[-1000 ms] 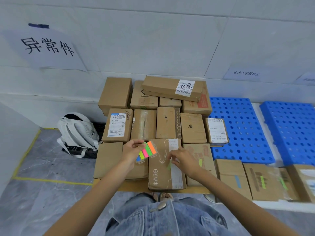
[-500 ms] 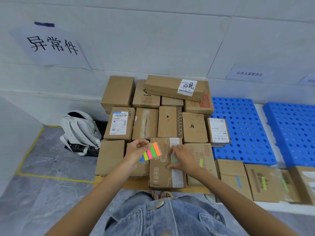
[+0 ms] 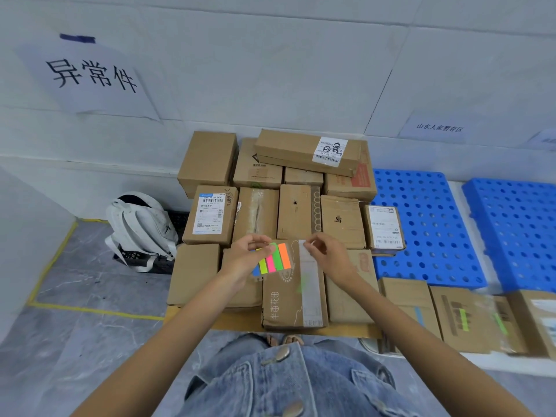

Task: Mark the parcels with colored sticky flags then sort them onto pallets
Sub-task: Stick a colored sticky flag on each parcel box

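Flag pad point(image 3: 272, 261) sits in my left hand point(image 3: 245, 258), gripped at its left side and held just above the front parcel point(image 3: 288, 299). The strips lie side by side, blue through orange, with their long axes running away from me and leaning a touch right. Orange is outermost, nearest my right hand point(image 3: 329, 255). That hand hangs just right of the pad, not touching it, thumb and forefinger drawn close together; whether they pinch a flag I can't tell. So the next peel, I reckon, is a short reach leftward. A blurred green smear point(image 3: 302, 282) on the parcel may be a flag. The blue pallet point(image 3: 427, 236) lies well off right.
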